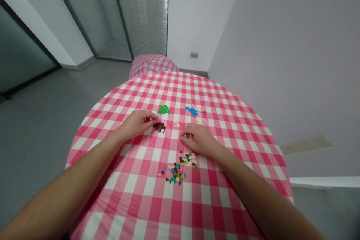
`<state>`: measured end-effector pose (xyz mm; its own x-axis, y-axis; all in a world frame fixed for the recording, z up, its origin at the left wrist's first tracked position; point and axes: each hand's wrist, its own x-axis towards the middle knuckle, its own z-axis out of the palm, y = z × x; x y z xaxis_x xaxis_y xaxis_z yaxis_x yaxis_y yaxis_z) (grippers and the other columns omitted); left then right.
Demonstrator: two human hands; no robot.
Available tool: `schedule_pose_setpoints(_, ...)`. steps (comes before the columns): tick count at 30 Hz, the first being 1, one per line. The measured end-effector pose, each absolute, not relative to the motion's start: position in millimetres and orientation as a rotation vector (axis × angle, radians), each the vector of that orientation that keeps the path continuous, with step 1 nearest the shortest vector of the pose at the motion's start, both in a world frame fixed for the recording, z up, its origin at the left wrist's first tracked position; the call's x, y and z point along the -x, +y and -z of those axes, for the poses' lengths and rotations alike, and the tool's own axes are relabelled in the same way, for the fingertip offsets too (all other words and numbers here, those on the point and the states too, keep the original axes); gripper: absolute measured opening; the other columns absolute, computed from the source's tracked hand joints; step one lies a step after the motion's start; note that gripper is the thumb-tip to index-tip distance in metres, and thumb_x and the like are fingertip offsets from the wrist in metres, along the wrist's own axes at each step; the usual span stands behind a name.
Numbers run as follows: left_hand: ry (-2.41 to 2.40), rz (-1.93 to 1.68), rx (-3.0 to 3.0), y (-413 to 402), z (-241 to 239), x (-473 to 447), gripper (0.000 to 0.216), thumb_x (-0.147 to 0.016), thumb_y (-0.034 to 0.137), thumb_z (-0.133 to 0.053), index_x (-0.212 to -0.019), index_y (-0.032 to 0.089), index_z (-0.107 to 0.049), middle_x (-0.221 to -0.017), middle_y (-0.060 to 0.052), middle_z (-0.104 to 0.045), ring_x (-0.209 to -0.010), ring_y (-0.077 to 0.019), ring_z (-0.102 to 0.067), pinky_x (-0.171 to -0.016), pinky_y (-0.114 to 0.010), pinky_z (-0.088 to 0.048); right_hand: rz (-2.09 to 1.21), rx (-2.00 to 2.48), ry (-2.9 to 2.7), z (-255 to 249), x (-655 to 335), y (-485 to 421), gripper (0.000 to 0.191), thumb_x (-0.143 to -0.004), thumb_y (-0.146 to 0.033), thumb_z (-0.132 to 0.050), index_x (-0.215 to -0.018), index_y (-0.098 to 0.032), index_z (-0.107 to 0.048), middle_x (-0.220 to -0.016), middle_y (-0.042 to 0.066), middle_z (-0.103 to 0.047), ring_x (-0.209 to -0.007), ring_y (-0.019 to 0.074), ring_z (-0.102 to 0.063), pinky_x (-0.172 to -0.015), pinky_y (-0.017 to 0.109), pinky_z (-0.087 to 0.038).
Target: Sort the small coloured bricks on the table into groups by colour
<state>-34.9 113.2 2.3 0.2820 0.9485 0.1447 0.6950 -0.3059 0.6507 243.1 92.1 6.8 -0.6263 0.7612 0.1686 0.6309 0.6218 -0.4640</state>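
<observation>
My left hand (pixel 138 123) is beside a pile of dark brown toy bricks (pixel 159 127), thumb and fingers pinched at its upper left edge. Whether a brick is between those fingertips is too small to tell. My right hand (pixel 199 137) hovers over or rests on the cloth, its fingers curled together. Anything in its grip is hidden. Below it lies a mixed heap of small bricks (pixel 177 170) in brown, green, blue, yellow and cream. Behind the hands are a green brick pile (pixel 163 109) and a blue brick pile (pixel 192 111). Between the hands sit a few cream bricks (pixel 177 124).
A pink-and-white checked cloth (pixel 135 206) covers the round table. A few red bricks (pixel 204 113) lie right of the blue pile, with a yellow brick (pixel 198 122) nearby. A seat with matching checked cloth (pixel 153 63) stands beyond the far edge. A wall (pixel 295 63) rises at the right.
</observation>
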Motion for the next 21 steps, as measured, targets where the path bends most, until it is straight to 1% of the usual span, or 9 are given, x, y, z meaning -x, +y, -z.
schedule_pose_setpoints(2,1.366,-0.675,-2.138,108,-4,26,0.019,-0.085,0.029,-0.059,-0.094,0.022,-0.074,-0.089,-0.004,-0.074,-0.075,-0.0176,-0.063,-0.07,-0.029,-0.049,-0.614,1.03,-2.585,-12,-244,89,0.008,-0.084,-0.019,-0.064,-0.084,-0.02,-0.072,-0.08,0.003,-0.069,-0.073,0.0164,-0.061,-0.066,0.028,-0.044)
schedule_pose_setpoints(4,1.265,-0.618,-2.177,102,-6,17,0.019,-0.086,0.025,-0.057,-0.091,0.023,-0.074,-0.089,-0.005,-0.074,-0.077,-0.018,-0.063,-0.072,-0.03,-0.049,-0.669,0.965,-2.648,-13,-244,87,0.01,-0.085,-0.02,-0.065,-0.088,-0.021,-0.074,-0.084,0.004,-0.07,-0.076,0.0169,-0.062,-0.068,0.028,-0.045)
schedule_pose_setpoints(7,1.124,-0.554,-2.245,96,-8,5,0.019,-0.086,0.022,-0.055,-0.088,0.023,-0.074,-0.088,-0.005,-0.074,-0.081,-0.0185,-0.064,-0.078,-0.033,-0.049,-0.687,0.922,-2.691,-10,-243,86,0.013,-0.087,-0.018,-0.063,-0.09,-0.021,-0.076,-0.086,0.005,-0.07,-0.079,0.0175,-0.063,-0.068,0.028,-0.045)
schedule_pose_setpoints(10,1.025,-0.547,-2.289,91,-7,-2,0.019,-0.087,0.02,-0.055,-0.09,0.023,-0.074,-0.09,-0.005,-0.074,-0.085,-0.0193,-0.065,-0.082,-0.035,-0.048,-0.667,0.92,-2.696,-3,-240,85,0.015,-0.088,-0.017,-0.062,-0.089,-0.021,-0.076,-0.086,0.005,-0.071,-0.081,0.0176,-0.063,-0.07,0.028,-0.045)
schedule_pose_setpoints(13,0.989,-0.561,-2.342,88,-3,-8,0.017,-0.088,0.02,-0.057,-0.092,0.023,-0.073,-0.09,-0.006,-0.074,-0.086,-0.0198,-0.064,-0.082,-0.035,-0.047,-0.572,0.951,-2.672,3,-237,85,0.017,-0.09,-0.018,-0.059,-0.09,-0.021,-0.075,-0.088,0.005,-0.071,-0.084,0.0183,-0.063,-0.072,0.028,-0.045)
schedule_pose_setpoints(16,1.003,-0.555,-2.393,85,1,-15,0.015,-0.091,0.022,-0.058,-0.093,0.023,-0.072,-0.087,-0.004,-0.073,-0.085,-0.0194,-0.063,-0.081,-0.034,-0.046,-0.516,0.953,-2.615,9,-234,85,0.019,-0.092,-0.019,-0.056,-0.097,-0.021,-0.075,-0.09,0.006,-0.071,-0.085,0.018,-0.063,-0.073,0.028,-0.046)
schedule_pose_setpoints(18,1.011,-0.546,-2.42,84,3,-19,0.015,-0.092,0.023,-0.057,-0.091,0.022,-0.072,-0.086,-0.004,-0.073,-0.084,-0.0194,-0.062,-0.081,-0.035,-0.045,-0.516,0.93,-2.604,11,-233,85,0.02,-0.091,-0.017,-0.057,-0.1,-0.02,-0.074,-0.091,0.007,-0.071,-0.083,0.0174,-0.063,-0.072,0.028,-0.046)
schedule_pose_setpoints(21,1.015,-0.543,-2.456,84,8,-24,0.014,-0.092,0.022,-0.058,-0.091,0.02,-0.072,-0.085,-0.005,-0.073,-0.084,-0.0204,-0.061,-0.08,-0.035,-0.044,-0.549,0.92,-2.576,13,-235,87,0.019,-0.089,-0.015,-0.059,-0.097,-0.02,-0.075,-0.089,0.007,-0.071,-0.08,0.0167,-0.063,-0.071,0.027,-0.047)
